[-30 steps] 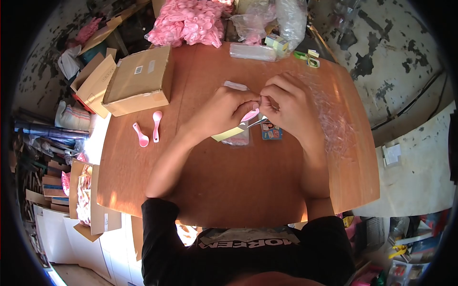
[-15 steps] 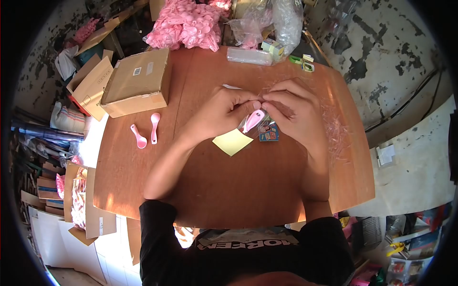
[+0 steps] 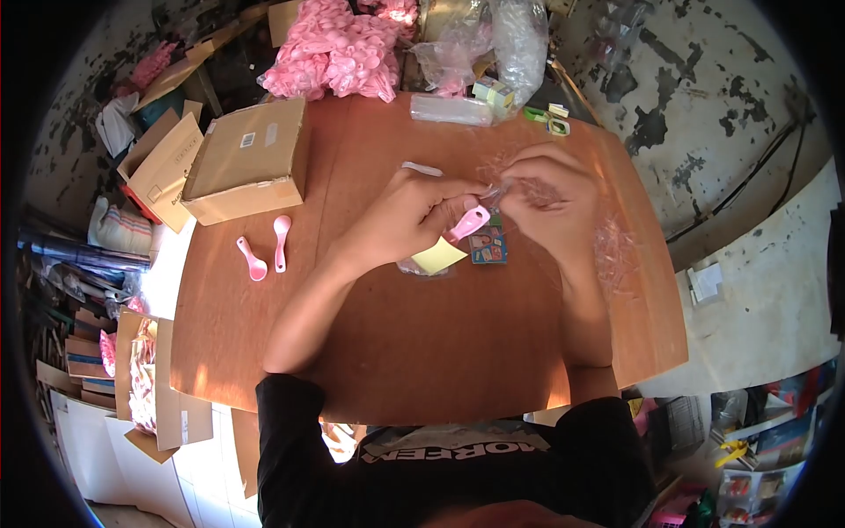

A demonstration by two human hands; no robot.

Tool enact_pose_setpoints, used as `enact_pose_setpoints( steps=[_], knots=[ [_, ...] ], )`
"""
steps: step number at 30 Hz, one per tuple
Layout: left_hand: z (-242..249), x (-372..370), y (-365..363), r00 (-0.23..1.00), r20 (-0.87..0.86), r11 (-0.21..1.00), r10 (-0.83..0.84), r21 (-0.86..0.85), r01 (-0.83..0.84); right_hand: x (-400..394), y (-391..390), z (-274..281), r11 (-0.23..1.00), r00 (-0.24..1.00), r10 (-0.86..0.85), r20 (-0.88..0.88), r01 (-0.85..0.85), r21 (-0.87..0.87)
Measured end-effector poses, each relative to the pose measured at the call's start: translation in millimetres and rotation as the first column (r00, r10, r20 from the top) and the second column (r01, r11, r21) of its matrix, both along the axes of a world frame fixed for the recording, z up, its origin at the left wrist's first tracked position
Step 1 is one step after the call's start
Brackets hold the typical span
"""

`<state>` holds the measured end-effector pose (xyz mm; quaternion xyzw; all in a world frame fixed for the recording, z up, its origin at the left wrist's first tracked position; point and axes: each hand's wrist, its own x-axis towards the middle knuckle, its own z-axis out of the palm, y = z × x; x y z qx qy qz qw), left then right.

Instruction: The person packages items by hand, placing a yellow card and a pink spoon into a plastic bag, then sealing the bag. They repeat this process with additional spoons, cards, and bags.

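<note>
My left hand (image 3: 418,211) is closed on a pink spoon (image 3: 469,224), whose handle end shows past the fingers. A yellow paper (image 3: 439,256) hangs beneath that hand, with clear plastic around it. My right hand (image 3: 550,198) has its fingers pinched near a thin clear strip (image 3: 498,190) that lies between the two hands. Just below and between the hands, a small blue printed card (image 3: 488,244) rests on the wooden table (image 3: 396,352). Two more pink spoons, one (image 3: 281,244) upright in view and one (image 3: 252,259) slanted, lie at the left.
A cardboard box (image 3: 246,158) stands at the table's back left. Pink spoons in a large heap (image 3: 339,53), clear plastic packs (image 3: 451,110) and green tape holders (image 3: 556,126) are at the back. Clear plastic scraps (image 3: 616,251) lie on the right.
My right hand has moved slightly away from my left, and a clear strip now shows between them. The yellow paper has tilted and sits partly hidden under my left hand.
</note>
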<state>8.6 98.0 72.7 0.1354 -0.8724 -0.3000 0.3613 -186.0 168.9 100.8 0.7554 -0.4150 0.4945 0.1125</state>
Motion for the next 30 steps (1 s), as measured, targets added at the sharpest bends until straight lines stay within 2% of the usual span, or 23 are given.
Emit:
enact_pose_setpoints(
  steps=[1, 3, 4, 5, 6, 8, 10, 11, 12, 13, 14, 15, 17, 18, 19, 21, 22, 24, 26, 27, 28, 29, 30],
  knots=[
    [1, 0, 1, 0.996, -0.092, 1.0, -0.003, 0.003, 0.003, -4, 2, 2, 0.999, 0.985, 0.05, 0.167, -0.046, -0.025],
    [2, 1, 3, 0.974, -0.225, 0.998, 0.025, 0.055, -0.012, -16, 4, 7, 0.987, 0.865, 0.16, 0.476, -0.151, -0.057],
    [-1, 0, 2, 0.974, -0.224, 0.998, 0.018, 0.058, -0.005, -35, 1, 8, 0.919, 0.727, 0.364, 0.582, -0.383, -0.097],
    [-5, -3, -1, 0.942, -0.324, 0.983, 0.087, 0.184, -0.028, -61, -5, 7, 0.797, 0.531, 0.525, 0.666, -0.581, -0.165],
    [-8, -7, -2, 0.897, -0.409, 0.95, 0.168, 0.31, -0.036, -87, -15, 1, 0.804, 0.536, 0.516, 0.668, -0.573, -0.161],
    [-10, -11, -4, 0.866, -0.478, 0.946, 0.147, 0.324, 0.018, -146, -41, -26, 0.832, 0.646, 0.152, 0.748, -0.493, 0.257],
    [-11, -9, -5, 0.908, -0.396, 0.94, 0.139, 0.341, 0.004, -182, -55, -61, 0.677, 0.718, -0.217, 0.662, -0.377, 0.632],
    [-11, -11, -3, 0.906, -0.396, 0.942, 0.146, 0.336, -0.005, -186, -55, -78, 0.68, 0.721, -0.222, 0.657, -0.369, 0.634],
    [-10, -11, -3, 0.904, -0.403, 0.943, 0.14, 0.334, 0.003, -189, -54, -97, 0.72, 0.811, -0.383, 0.443, -0.038, 0.693],
    [-10, -11, -4, 0.917, -0.362, 0.951, 0.167, 0.304, -0.054, -189, -53, -116, 0.69, 0.805, -0.553, 0.216, 0.296, 0.661],
    [-11, -11, -6, 0.922, -0.328, 0.954, 0.207, 0.275, -0.117, -186, -54, -125, 0.599, 0.712, -0.702, -0.006, 0.595, 0.536],
    [-13, -13, -8, 0.916, -0.336, 0.951, 0.218, 0.283, -0.123, -185, -57, -133, 0.461, 0.538, -0.822, -0.185, 0.82, 0.339],
    [-20, -19, -12, 0.901, -0.354, 0.936, 0.251, 0.326, -0.132, -145, -48, -105, 0.721, 0.835, -0.55, 0.03, 0.456, 0.522],
    [-24, -21, -15, 0.904, -0.346, 0.935, 0.253, 0.327, -0.136, -119, -43, -92, 0.812, 0.948, -0.283, 0.144, 0.156, 0.562],
    [-30, -23, -18, 0.903, -0.356, 0.911, 0.239, 0.405, -0.082, -91, -37, -82, 0.813, 0.964, 0.006, 0.266, -0.16, 0.56],
    [-33, -24, -20, 0.901, -0.368, 0.878, 0.231, 0.478, -0.03, -43, -32, -74, 0.843, 0.923, 0.198, 0.33, -0.332, 0.423],
    [-33, -23, -20, 0.914, -0.349, 0.868, 0.206, 0.497, -0.006, -26, -33, -69, 0.842, 0.922, 0.201, 0.332, -0.335, 0.423],
    [-31, -22, -20, 0.926, -0.33, 0.857, 0.184, 0.516, 0.014, 0, -35, -59, 0.813, 0.769, 0.038, 0.638, -0.396, 0.428],
    [-26, -18, -17, 0.924, -0.345, 0.844, 0.165, 0.535, 0.049, 10, -38, -38, 0.862, 0.766, 0.004, 0.643, -0.328, 0.385],
    [-25, -17, -16, 0.924, -0.343, 0.844, 0.168, 0.535, 0.045, 12, -36, -28, 0.939, 0.811, 0.06, 0.582, -0.243, 0.242],
    [-22, -16, -15, 0.872, -0.474, 0.853, 0.12, 0.499, 0.154, 12, -38, -22, 0.983, 0.855, 0.105, 0.507, -0.167, 0.078],
    [-20, -15, -16, 0.8, -0.597, 0.858, 0.07, 0.445, 0.257, 9, -42, -24, 0.985, 0.845, 0.145, 0.514, -0.171, 0.003],
    [-21, -14, -18, 0.799, -0.596, 0.858, 0.077, 0.447, 0.251, 3, -45, -26, 0.984, 0.845, 0.149, 0.514, -0.178, 0.006]
  ],
)
